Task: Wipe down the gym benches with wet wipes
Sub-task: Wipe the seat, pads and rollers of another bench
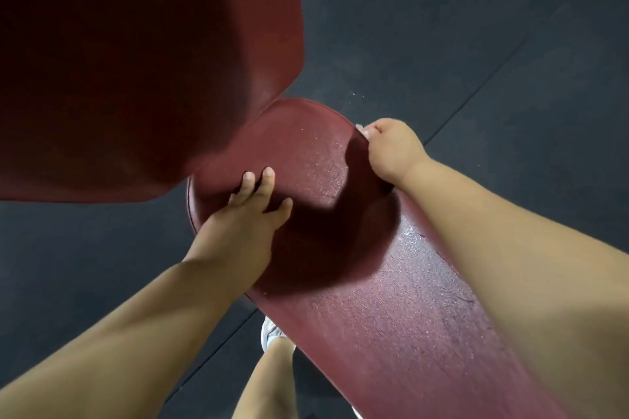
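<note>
A dark red padded bench seat (391,299) runs from the lower right toward the middle of the head view, its surface glistening with wet streaks. My left hand (248,214) lies flat on the seat's left edge with the fingers spread. My right hand (391,146) is clenched at the seat's far right edge, and a small white scrap of wet wipe (360,127) pokes out from under its fingers. Most of the wipe is hidden by the hand. A second dark red pad (143,54), large and in shadow, fills the upper left and overlaps the seat's far end.
Dark rubber floor mats (476,27) with seams surround the bench. My bare leg (269,381) and a white shoe (269,333) stand on the floor just left of the seat.
</note>
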A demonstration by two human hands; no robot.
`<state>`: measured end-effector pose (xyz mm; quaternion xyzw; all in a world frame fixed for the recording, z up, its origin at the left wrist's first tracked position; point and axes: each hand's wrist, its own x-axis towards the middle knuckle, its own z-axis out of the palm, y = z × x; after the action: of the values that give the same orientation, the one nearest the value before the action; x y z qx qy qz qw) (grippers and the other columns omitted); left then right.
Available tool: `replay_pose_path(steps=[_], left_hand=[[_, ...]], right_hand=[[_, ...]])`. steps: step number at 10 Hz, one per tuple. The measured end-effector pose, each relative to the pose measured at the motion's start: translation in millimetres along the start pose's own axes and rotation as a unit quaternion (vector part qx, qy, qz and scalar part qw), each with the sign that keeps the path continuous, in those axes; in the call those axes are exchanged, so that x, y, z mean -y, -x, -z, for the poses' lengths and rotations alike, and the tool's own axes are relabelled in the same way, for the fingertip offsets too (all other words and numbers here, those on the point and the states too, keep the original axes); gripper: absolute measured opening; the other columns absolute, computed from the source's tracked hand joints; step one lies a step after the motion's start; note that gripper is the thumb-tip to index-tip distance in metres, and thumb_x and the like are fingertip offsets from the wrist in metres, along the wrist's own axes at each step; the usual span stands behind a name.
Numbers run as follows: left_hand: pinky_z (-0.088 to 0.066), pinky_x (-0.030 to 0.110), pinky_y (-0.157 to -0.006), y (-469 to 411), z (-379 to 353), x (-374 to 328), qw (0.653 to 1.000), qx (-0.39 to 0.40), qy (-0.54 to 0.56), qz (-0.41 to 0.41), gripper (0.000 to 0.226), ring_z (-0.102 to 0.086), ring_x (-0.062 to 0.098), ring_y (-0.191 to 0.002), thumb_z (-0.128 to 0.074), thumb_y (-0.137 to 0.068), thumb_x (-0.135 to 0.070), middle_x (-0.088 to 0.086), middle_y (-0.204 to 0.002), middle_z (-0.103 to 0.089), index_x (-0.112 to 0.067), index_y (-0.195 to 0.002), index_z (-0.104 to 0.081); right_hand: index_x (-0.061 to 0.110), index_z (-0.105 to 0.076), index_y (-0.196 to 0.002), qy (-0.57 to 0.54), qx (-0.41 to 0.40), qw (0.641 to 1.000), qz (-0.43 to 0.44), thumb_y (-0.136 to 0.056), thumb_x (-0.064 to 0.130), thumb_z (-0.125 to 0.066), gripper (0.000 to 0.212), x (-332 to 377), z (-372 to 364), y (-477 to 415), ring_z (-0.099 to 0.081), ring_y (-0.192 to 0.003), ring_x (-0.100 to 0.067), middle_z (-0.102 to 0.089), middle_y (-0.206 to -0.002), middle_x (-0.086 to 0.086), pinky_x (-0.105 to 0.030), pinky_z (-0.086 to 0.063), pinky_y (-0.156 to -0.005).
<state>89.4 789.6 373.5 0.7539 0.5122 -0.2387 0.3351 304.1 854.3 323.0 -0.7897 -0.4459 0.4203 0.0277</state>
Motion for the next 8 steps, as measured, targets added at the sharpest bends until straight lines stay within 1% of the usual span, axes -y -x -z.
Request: replay_pose_path(steps=[1, 2, 3, 4, 5, 6, 7, 8], left_hand=[[-0.015, 0.034, -0.118, -0.4, -2.0, 5.2, 1.000, -0.003, 0.010, -0.006, 0.074, 0.015, 0.022, -0.144, -0.033, -0.087, 0.001, -0.002, -0.155, 0.024, -0.037, -0.148, -0.015], [-0.012, 0.032, -0.118, 0.5, -1.9, 9.9, 1.000, -0.009, 0.019, -0.023, 0.076, 0.015, 0.019, -0.144, -0.035, -0.086, 0.003, -0.004, -0.154, 0.025, -0.038, -0.148, -0.015], [-0.014, 0.028, -0.116, -2.5, -6.2, 12.4, 0.999, -0.014, 0.020, -0.027, 0.077, 0.014, 0.016, -0.144, -0.037, -0.087, -0.001, -0.006, -0.154, 0.025, -0.042, -0.147, -0.012], [-0.012, 0.028, -0.118, -4.8, -9.1, 13.3, 1.000, -0.008, 0.011, -0.027, 0.074, 0.014, 0.017, -0.144, -0.037, -0.089, -0.003, -0.008, -0.154, 0.023, -0.042, -0.147, -0.012], [-0.009, 0.028, -0.118, 0.5, -4.3, 11.1, 1.000, 0.003, 0.013, -0.022, 0.067, 0.015, 0.018, -0.144, -0.038, -0.092, -0.008, -0.005, -0.156, 0.020, -0.037, -0.148, -0.015], [-0.011, 0.030, -0.118, 11.0, 0.5, 8.5, 0.999, -0.011, 0.028, -0.016, 0.063, 0.008, 0.017, -0.145, -0.041, -0.093, -0.008, -0.003, -0.158, 0.011, -0.032, -0.148, -0.020], [-0.019, 0.030, -0.116, 34.6, 12.7, 2.4, 0.999, -0.026, 0.039, 0.016, 0.067, -0.012, 0.018, -0.144, -0.036, -0.088, 0.000, -0.005, -0.157, -0.011, -0.029, -0.147, -0.026], [-0.042, 0.033, -0.101, 63.7, 27.8, -3.6, 0.997, -0.046, 0.044, 0.046, 0.064, -0.043, 0.020, -0.127, -0.037, -0.084, 0.004, -0.007, -0.141, -0.038, -0.028, -0.139, -0.041]], right_hand=[[0.006, -0.057, -0.118, 0.000, -0.008, 1.000, 0.019, -0.096, 0.012, -0.040, 0.028, 28.4, -0.4, -9.0, -0.054, -0.113, -0.032, -0.058, -0.120, -0.015, -0.025, -0.036, -0.077], [0.003, -0.054, -0.121, 0.008, 0.000, 0.999, 0.046, -0.096, 0.015, -0.042, 0.029, 61.3, -6.9, -17.4, -0.054, -0.113, -0.032, -0.057, -0.121, -0.016, -0.025, -0.036, -0.076], [0.001, -0.050, -0.124, 0.052, 0.002, 0.994, 0.097, -0.097, 0.014, -0.043, 0.031, 90.3, -13.0, -17.1, -0.053, -0.114, -0.032, -0.055, -0.123, -0.018, -0.028, -0.039, -0.080], [0.001, -0.046, -0.127, 0.052, -0.004, 0.987, 0.149, -0.096, 0.011, -0.044, 0.032, 93.9, -19.3, -16.6, -0.052, -0.115, -0.031, -0.053, -0.125, -0.018, -0.027, -0.039, -0.082], [0.002, -0.045, -0.124, 0.067, -0.028, 0.980, 0.183, -0.093, 0.009, -0.046, 0.031, 90.9, -15.0, -1.0, -0.054, -0.109, -0.029, -0.054, -0.120, -0.015, -0.027, -0.039, -0.079], [0.006, -0.044, -0.113, 0.068, -0.030, 0.977, 0.200, -0.096, 0.013, -0.047, 0.019, 84.4, -4.6, 8.9, -0.054, -0.101, -0.024, -0.057, -0.104, -0.003, -0.027, -0.037, -0.080], [0.007, -0.047, -0.120, 0.127, -0.002, 0.967, 0.220, -0.092, 0.031, -0.060, 0.039, 79.8, 11.7, 32.5, -0.057, -0.106, -0.029, -0.060, -0.115, -0.012, -0.031, -0.043, -0.085], [0.010, -0.052, -0.116, 0.147, -0.021, 0.964, 0.219, -0.094, 0.023, -0.052, 0.026, 78.8, 36.5, 58.4, -0.056, -0.106, -0.029, -0.059, -0.118, -0.012, -0.029, -0.042, -0.082]])
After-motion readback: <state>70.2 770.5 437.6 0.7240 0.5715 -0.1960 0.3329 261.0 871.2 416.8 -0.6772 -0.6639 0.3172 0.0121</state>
